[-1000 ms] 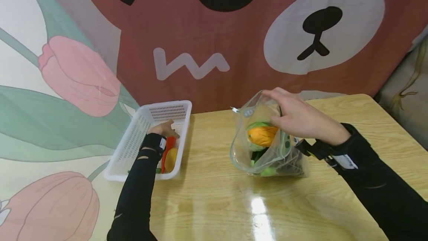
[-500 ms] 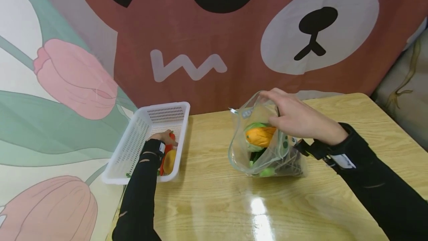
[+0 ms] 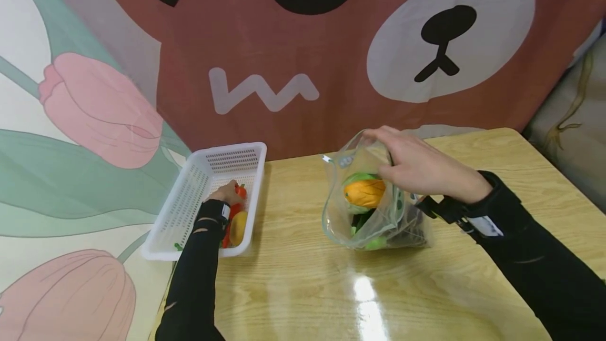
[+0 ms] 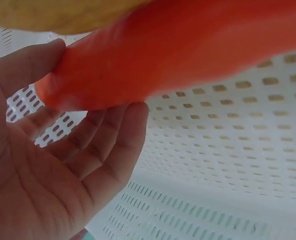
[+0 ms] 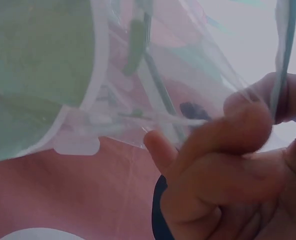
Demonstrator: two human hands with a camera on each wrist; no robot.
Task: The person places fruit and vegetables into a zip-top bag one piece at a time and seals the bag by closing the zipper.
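Inside a white perforated plastic basket (image 3: 261, 172), my left hand (image 3: 223, 193) has its thumb and fingers around the rounded end of a long, smooth red pepper (image 4: 138, 60). A yellow, mango-like piece (image 3: 238, 228) lies beside the pepper, nearer the front of the basket. On the right, my right hand (image 3: 407, 159) pinches the upper rim of a clear zip bag (image 3: 333, 225) and keeps its mouth wide. Through the mouth show an orange-yellow ribbed piece (image 3: 364, 193), something round and pale green behind it, and dark and light green pieces below.
Basket and bag stand apart on a wood-grain table (image 3: 293, 278), the basket at its left edge. Behind the table hangs a printed cloth (image 3: 284, 136). A small green bit (image 3: 178, 246) shows in the basket's front left corner.
My left hand has drawn slightly back and down in the basket, and its fingers have closed on the red pepper. The right hand keeps its hold on the bag rim.
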